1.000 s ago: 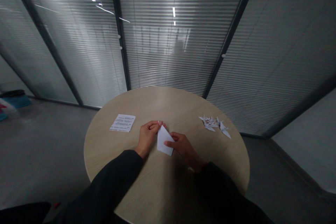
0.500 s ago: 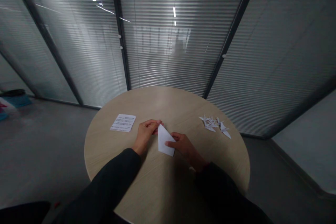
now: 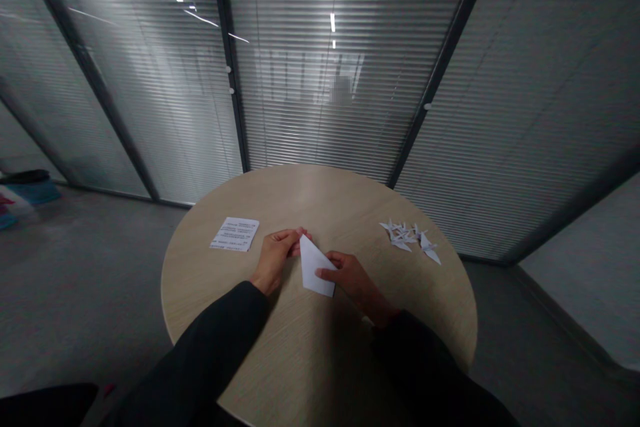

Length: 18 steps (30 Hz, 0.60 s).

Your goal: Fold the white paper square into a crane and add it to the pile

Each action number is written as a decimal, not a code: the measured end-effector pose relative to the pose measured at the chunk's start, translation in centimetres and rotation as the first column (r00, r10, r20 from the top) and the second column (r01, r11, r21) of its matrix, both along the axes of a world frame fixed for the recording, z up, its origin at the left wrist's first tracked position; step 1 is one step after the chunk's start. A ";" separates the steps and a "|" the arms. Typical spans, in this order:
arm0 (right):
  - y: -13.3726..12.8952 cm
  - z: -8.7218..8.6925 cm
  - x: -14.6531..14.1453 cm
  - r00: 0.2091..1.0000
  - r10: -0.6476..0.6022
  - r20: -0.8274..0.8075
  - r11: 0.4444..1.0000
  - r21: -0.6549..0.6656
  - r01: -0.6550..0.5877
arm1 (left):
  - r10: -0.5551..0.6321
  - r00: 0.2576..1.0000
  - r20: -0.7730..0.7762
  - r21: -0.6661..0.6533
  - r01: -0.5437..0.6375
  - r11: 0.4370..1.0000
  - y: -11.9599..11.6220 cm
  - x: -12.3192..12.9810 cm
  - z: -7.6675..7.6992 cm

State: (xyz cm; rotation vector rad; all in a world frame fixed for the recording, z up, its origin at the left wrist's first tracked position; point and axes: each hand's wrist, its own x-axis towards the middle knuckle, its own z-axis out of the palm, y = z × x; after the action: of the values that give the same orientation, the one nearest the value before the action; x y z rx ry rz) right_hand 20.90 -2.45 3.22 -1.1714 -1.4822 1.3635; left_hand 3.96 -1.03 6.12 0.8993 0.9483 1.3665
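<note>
My right hand (image 3: 347, 275) is clamped on the folded white paper (image 3: 313, 270), thumb flat on its face and fingers tucked beneath the right edge, a grip that seems meant to steady the layers. The fingers of my left hand (image 3: 274, 257) are drawn together at the far, pointed tip; whether they pinch it or only press against it, I cannot tell. The paper sits between my hands, over the middle of the round wooden table (image 3: 315, 197), probably because both hands reach it comfortably there. The printed paper (image 3: 235, 233) lies flat beyond my left hand, apart from it, likely to stay out from under my forearm. The origami cranes (image 3: 400, 235) lie clustered near the right-hand edge, well apart from my right hand, perhaps so that my sleeve (image 3: 225, 333) doesn't crush their thin points.
</note>
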 end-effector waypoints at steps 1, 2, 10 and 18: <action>0.0 0.0 0.0 1.000 -0.001 0.001 1.000 0.000 0.001 | -0.002 1.000 0.000 0.006 0.002 1.000 0.0 0.0 0.0; 0.0 0.0 0.0 1.000 -0.002 -0.002 1.000 -0.004 0.002 | -0.009 1.000 -0.003 0.012 0.009 1.000 0.0 0.0 0.0; 0.3 -0.6 0.1 0.999 -0.007 -0.036 0.999 -0.038 0.006 | -0.055 0.992 -0.111 0.046 0.060 0.997 0.0 0.4 -0.3; 0.3 -0.8 0.1 1.000 0.017 -0.027 0.999 -0.030 -0.017 | -0.034 0.986 -0.165 0.076 0.047 0.996 0.0 0.6 -0.6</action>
State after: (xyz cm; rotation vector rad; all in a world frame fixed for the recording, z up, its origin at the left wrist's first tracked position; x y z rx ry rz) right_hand 20.98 -2.17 2.45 -1.1578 -1.4606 1.4122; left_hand 4.54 -1.08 5.54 1.0995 1.0000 1.3183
